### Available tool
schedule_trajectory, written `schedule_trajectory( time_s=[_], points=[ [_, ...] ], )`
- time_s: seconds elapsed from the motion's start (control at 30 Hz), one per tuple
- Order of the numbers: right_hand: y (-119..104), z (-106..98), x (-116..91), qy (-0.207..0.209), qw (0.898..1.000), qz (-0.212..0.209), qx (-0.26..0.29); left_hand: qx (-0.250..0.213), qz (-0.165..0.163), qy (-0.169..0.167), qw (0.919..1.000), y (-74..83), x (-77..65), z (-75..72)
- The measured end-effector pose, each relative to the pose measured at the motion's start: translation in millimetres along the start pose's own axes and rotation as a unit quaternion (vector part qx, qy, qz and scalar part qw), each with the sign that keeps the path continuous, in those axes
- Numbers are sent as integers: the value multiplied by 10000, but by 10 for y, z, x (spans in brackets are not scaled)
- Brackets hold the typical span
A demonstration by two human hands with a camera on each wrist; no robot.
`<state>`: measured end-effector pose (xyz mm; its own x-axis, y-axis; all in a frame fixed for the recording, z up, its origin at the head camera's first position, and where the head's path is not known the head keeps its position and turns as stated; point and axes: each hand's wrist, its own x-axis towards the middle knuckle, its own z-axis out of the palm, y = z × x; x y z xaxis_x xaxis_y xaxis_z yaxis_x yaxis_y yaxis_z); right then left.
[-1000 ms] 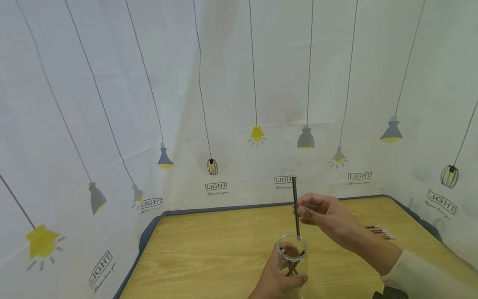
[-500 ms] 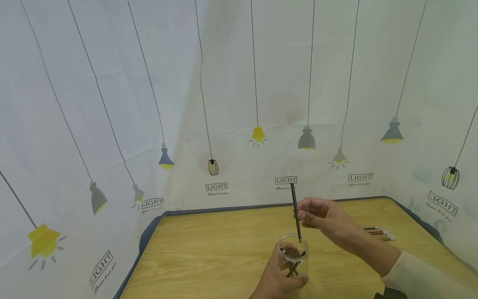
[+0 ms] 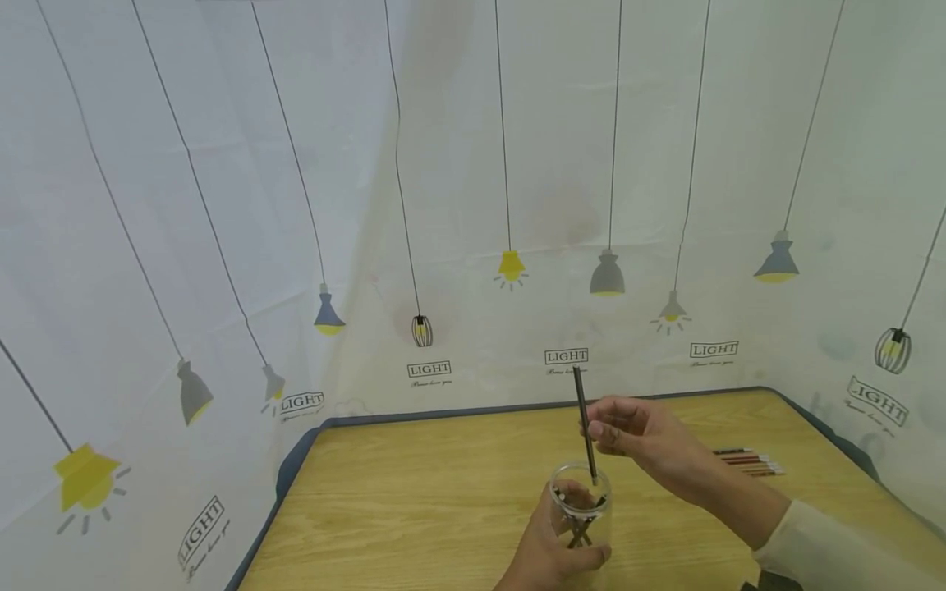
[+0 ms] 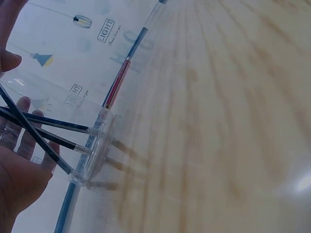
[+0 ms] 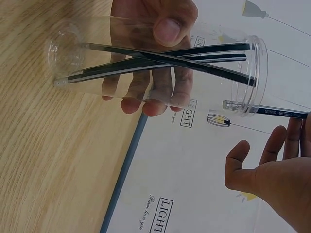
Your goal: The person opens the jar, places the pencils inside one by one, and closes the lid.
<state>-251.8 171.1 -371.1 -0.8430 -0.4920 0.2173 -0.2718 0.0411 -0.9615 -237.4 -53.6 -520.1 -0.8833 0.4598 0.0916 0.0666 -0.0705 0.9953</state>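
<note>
My left hand grips a clear plastic jar around its side and keeps it upright. Inside lean three dark pencils, crossing one another, with their eraser ends at the bottom. Above the mouth my right hand pinches another dark pencil between thumb and fingers. This pencil slants slightly, eraser end down, and its lower tip overlaps the jar's rim in the head and right wrist views. In the left wrist view the jar's base is close over the wood-grain table, and the left fingers show behind the clear wall.
To the right, behind the right forearm, several pencils in dark, red and light colours lie side by side on the table. A white sheet printed with hanging lamps surrounds the table's back and sides.
My right hand has lowered the pencil a little, so its lower tip goes from just above the jar's mouth to within the rim's outline. The left hand and jar stay almost still.
</note>
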Motion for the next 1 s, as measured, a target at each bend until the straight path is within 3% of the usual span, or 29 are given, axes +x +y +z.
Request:
schedule_trajectory(
  time_s=[1.0],
  points=[
    [59, -58, -33, -36, 9999, 87, -47, -133, -251, 114, 9995, 34, -35, 43]
  ],
)
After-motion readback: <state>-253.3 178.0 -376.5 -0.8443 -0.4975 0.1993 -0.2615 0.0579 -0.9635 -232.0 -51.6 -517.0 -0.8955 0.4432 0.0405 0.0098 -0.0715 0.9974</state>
